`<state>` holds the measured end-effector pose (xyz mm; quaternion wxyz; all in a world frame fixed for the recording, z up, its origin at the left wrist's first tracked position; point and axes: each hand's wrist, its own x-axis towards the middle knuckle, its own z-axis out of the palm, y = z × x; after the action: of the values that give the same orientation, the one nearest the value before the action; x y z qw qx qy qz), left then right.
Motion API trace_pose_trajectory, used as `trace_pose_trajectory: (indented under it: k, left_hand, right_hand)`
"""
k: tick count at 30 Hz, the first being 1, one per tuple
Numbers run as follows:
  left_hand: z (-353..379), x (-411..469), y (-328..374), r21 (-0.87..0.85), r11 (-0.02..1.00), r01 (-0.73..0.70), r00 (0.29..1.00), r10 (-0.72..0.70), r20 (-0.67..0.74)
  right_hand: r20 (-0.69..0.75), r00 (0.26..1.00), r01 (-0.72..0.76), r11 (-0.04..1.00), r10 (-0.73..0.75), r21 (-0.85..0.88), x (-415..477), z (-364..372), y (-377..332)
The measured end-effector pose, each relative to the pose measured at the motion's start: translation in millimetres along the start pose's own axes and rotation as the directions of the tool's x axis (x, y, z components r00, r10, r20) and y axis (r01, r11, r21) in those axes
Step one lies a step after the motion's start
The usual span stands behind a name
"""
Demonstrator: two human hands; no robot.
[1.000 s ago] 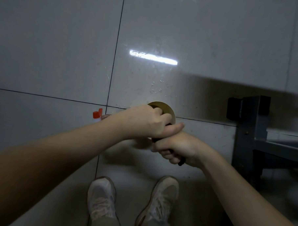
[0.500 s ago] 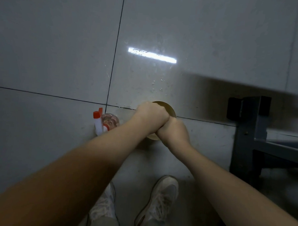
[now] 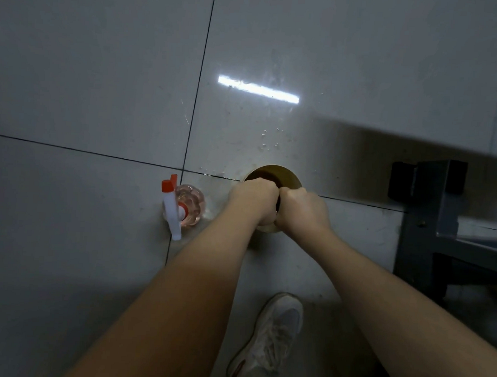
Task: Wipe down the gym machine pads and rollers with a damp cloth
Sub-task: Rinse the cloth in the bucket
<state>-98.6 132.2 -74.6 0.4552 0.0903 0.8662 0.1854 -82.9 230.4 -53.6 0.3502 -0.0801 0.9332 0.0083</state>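
At frame centre, left hand (image 3: 255,201) and right hand (image 3: 301,212) clench a dark cloth (image 3: 277,202) over the bowl (image 3: 273,175); wringing likely wants opposing twists.

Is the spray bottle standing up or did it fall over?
Standing up. The spray bottle is seen from above on the floor, its white and orange sprayer on top, just left of the left hand.

Dim scene, glare strip on floor (image 3: 104,68), dark shadow right

Brass-brown bowl (image 3: 273,173) is showing; at its nine o'clock, pink-tinted spray bottle (image 3: 188,205), white-and-orange head; grey floor tiles (image 3: 104,68).
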Motion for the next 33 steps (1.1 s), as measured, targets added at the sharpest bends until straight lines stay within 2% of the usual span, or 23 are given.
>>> trace_pose_trajectory:
  k: [5,10,12,15,17,20,23,29,33]
  left_hand:
    - [1,-3,3,-0.047,0.998,0.037,0.999,-0.036,0.020]
    - [0,-8,6,-0.058,0.997,0.049,0.998,-0.051,-0.040]
    - [1,-9,6,-0.046,0.998,0.037,0.997,-0.040,-0.060]
    - [6,-17,5,-0.035,0.999,0.006,0.998,-0.008,-0.060]
    - [12,-21,3,-0.028,0.999,-0.022,0.997,0.020,-0.075]
    - [15,-29,0,-0.059,0.997,-0.044,0.992,0.036,-0.122]
    - [10,-46,2,-0.136,0.991,-0.016,0.987,-0.006,-0.161]
    - [4,-120,-8,-0.333,0.943,0.005,0.937,-0.121,-0.329]
    - [18,-151,-36,-0.420,0.895,0.151,0.928,-0.275,-0.253]
  right_hand:
    - [-0.014,0.999,0.042,0.999,-0.042,-0.008,-1,5,2]
    - [-0.033,0.999,0.014,1.000,-0.014,0.000,-2,2,4]
    - [-0.022,0.999,-0.039,0.998,0.040,0.050,-3,3,3]
    - [0.073,0.982,-0.185,0.958,0.173,0.219,-6,11,1]
    - [0.155,0.966,-0.249,0.900,0.206,0.356,-10,18,0]
    - [0.218,0.962,-0.263,0.784,0.167,0.562,-17,17,1]
    - [0.299,0.943,-0.321,0.633,0.146,0.704,-24,7,8]
    - [0.369,0.906,-0.422,0.364,0.208,0.830,-49,-3,16]
    - [0.374,0.901,-0.427,0.297,0.221,0.854,-60,-5,12]
